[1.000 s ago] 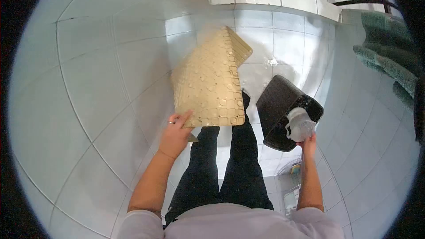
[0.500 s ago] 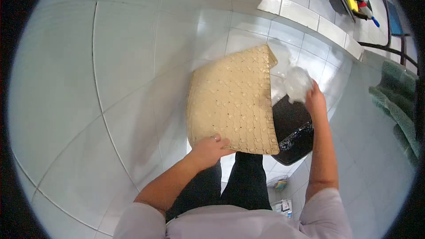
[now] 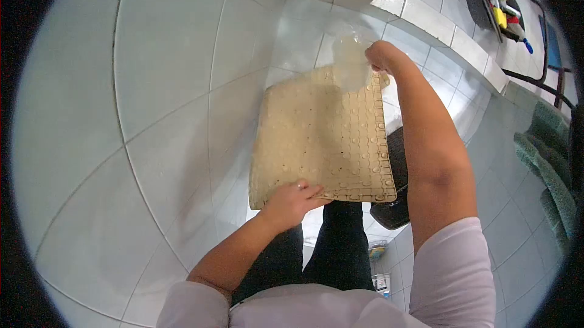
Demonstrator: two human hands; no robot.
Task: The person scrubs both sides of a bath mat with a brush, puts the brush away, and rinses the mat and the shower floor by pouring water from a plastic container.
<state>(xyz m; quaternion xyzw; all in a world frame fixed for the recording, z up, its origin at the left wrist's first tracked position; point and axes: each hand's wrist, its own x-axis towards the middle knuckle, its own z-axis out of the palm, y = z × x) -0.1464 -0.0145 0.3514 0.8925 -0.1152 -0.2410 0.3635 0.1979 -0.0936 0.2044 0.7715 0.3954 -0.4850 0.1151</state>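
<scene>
A beige bath mat (image 3: 322, 139) with rows of small suction cups and dark specks is held up in front of my legs. My left hand (image 3: 292, 203) grips its lower edge, fingers on the near face. At the mat's upper right edge, my right hand (image 3: 384, 59) holds a clear plastic jug (image 3: 353, 63), tipped over the mat and blurred by motion. Behind the mat on the right stands a dark bin (image 3: 394, 209), partly hidden by the mat and my right forearm.
A tiled ledge (image 3: 429, 19) runs across the upper right. Beyond it is a basket of cleaning bottles (image 3: 502, 12) beside a dark metal rack (image 3: 541, 79). A green towel (image 3: 544, 164) hangs at the right. Tiled wall (image 3: 164, 85) fills the left.
My right hand has lifted the jug out of the dark bin and brought it up and left over the mat. The mat has moved right and down, now covering more of the bin.
</scene>
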